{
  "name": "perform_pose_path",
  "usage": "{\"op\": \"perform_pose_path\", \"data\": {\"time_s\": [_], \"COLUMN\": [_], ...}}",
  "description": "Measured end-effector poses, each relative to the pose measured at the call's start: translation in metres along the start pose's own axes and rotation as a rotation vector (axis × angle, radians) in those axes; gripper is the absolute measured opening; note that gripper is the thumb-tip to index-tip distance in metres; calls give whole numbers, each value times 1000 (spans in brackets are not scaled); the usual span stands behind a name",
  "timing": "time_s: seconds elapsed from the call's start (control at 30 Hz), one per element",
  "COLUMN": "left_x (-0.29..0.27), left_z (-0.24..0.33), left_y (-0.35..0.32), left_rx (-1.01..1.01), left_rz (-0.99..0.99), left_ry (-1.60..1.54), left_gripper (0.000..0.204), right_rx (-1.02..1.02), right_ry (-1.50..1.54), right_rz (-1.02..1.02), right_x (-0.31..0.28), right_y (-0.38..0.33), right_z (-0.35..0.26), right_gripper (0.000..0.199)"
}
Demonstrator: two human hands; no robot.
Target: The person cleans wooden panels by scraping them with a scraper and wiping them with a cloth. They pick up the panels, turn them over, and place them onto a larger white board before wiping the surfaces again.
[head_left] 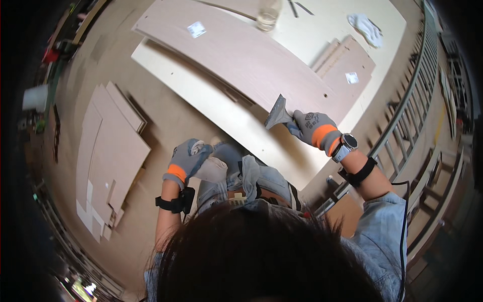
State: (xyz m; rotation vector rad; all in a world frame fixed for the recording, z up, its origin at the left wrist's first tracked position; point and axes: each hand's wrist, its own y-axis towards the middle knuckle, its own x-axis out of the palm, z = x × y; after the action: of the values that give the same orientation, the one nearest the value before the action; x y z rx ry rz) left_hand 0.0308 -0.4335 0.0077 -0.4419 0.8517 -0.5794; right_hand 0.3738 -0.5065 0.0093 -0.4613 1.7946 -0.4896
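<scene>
My right hand [313,127], in a grey glove with an orange band, is closed round the handle of a wide-bladed scraper [277,112]. The blade overlaps the near edge of a long pale pinkish board [236,53]; whether it touches the board I cannot tell. My left hand [186,158], gloved alike, is closed on a pale crumpled cloth [213,170] by my lap, away from the board. A small white label [196,29] sticks to the board's left part, and a dark hole [325,95] shows near its right end.
The board lies on a white table [176,83]. Smaller board pieces [352,60], a clear jar [269,15] and a white glove [366,29] are at its far side. Stacked panels [110,151] lie on the floor at left. A metal roller rack [402,108] runs along the right.
</scene>
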Motion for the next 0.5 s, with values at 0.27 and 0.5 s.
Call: {"op": "perform_pose_path", "data": {"time_s": [0.27,0.5], "left_x": [-42,-97], "left_z": [-53,-76], "left_y": [1,19], "left_rx": [16,3], "left_rz": [71,137], "left_ry": [75,-22], "left_gripper": [41,41], "right_rx": [6,-8], "right_ry": [-60,-44], "right_rz": [-54,-63], "right_x": [-41,-66], "right_y": [71,134], "right_z": [-50,-97], "right_gripper": [39,40]}}
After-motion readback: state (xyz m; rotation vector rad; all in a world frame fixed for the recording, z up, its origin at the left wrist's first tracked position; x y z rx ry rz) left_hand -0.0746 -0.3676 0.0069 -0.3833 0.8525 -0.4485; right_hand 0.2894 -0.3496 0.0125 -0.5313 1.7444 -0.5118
